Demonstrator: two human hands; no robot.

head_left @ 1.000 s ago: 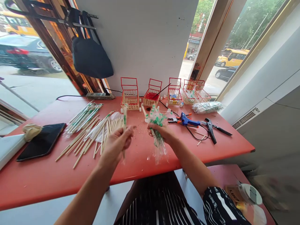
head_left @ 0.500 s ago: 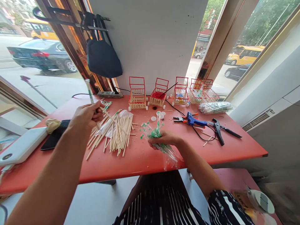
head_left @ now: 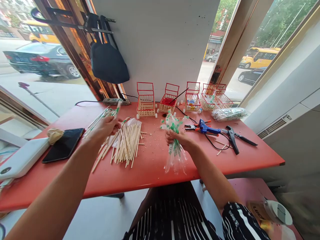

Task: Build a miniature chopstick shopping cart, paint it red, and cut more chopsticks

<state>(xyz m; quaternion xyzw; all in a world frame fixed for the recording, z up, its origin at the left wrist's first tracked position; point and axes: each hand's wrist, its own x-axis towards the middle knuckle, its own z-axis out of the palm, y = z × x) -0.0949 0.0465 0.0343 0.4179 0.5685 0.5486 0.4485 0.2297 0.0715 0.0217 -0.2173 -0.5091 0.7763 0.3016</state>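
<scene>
My left hand (head_left: 107, 129) is closed around wrapped chopsticks (head_left: 118, 109), whose pale, green-marked end points up past the fingers. Just right of that hand, bare wooden chopsticks (head_left: 128, 143) lie in a loose heap, partly over white plastic. More chopsticks in green-printed wrappers (head_left: 98, 120) lie behind and under my left hand, partly hidden by it. In a fist, my right hand (head_left: 176, 138) grips a bunch of crumpled clear plastic wrappers (head_left: 175, 160) with green print, which stick out above and below the fingers over the red table (head_left: 147, 176).
Small red-and-wood model carts (head_left: 145, 103) line the back. To the right are a blue glue gun (head_left: 207, 128) with its cord, pliers (head_left: 232, 138) and a bagged bundle of wrapped chopsticks (head_left: 228, 114). A black phone (head_left: 63, 145) and white device (head_left: 23, 156) sit at left.
My left hand has moved right and down toward the heap with the wrapped chopsticks. My right hand has turned the wrappers upright and lifted them slightly, now covering the small white discs.
</scene>
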